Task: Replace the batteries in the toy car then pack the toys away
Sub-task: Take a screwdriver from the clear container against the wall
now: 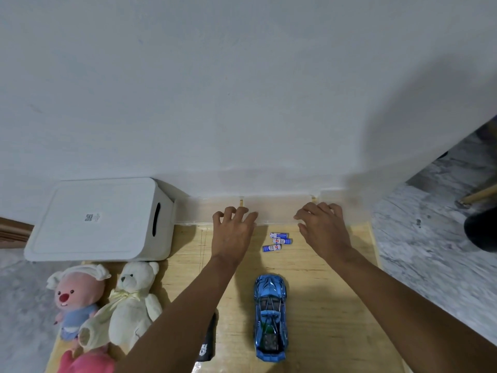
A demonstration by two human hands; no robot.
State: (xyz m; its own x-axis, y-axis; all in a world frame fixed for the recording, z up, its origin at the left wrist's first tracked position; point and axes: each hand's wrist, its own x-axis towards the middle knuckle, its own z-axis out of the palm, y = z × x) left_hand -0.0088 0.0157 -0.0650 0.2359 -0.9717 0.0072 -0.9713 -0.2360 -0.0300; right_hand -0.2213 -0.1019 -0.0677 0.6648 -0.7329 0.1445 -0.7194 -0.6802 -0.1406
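A shiny blue toy car (270, 317) stands on the wooden board (336, 305), nose toward the wall. Three blue-and-white batteries (278, 241) lie loose beyond it, between my hands. My left hand (233, 232) hovers left of the batteries with fingers spread and empty. My right hand (322, 227) hovers to their right, also spread and empty. Both reach toward the wall. A white lidded storage box (99, 219) sits at the left. A pink plush (74, 297), a white teddy bear (131, 305) and part of a bright pink plush (86, 362) lie in front of it.
A black object with white lettering (207, 343) lies partly under my left forearm. A clear plastic strip (274, 208) runs along the base of the white wall. Grey marbled floor (430, 238) surrounds the board; a dark object (481, 230) stands at the right edge.
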